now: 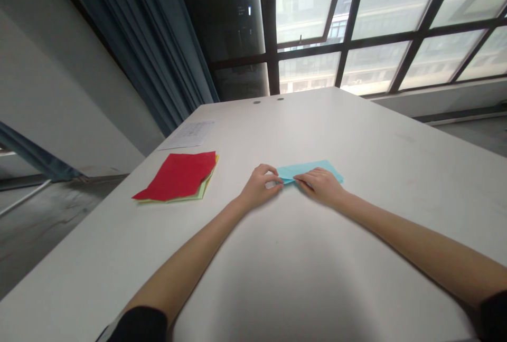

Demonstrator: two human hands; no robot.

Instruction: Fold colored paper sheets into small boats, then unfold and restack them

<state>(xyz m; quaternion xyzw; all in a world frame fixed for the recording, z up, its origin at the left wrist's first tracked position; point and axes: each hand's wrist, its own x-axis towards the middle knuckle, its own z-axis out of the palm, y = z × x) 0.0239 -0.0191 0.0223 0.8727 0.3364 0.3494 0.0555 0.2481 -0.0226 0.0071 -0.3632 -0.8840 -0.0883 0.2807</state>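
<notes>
A light blue sheet [307, 168], folded into a long narrow strip, lies on the white table [277, 257] in front of me. Whether it is paper or thin cloth I cannot tell. At its left end, my left hand [262, 186] has its thumb and fingers curled round the corner. My right hand [321, 184] pinches the near edge around the middle, its fingers lying over the top. Between the two hands, the near edge lifts slightly in a small fold. The fingertips hide parts of this edge.
To the left lies a stack of coloured sheets, with a red sheet [180, 173] on top and yellow and green edges beneath. Behind it is a printed white page [189, 135]. A blue curtain [154, 30] and windows [309, 4] stand beyond the table.
</notes>
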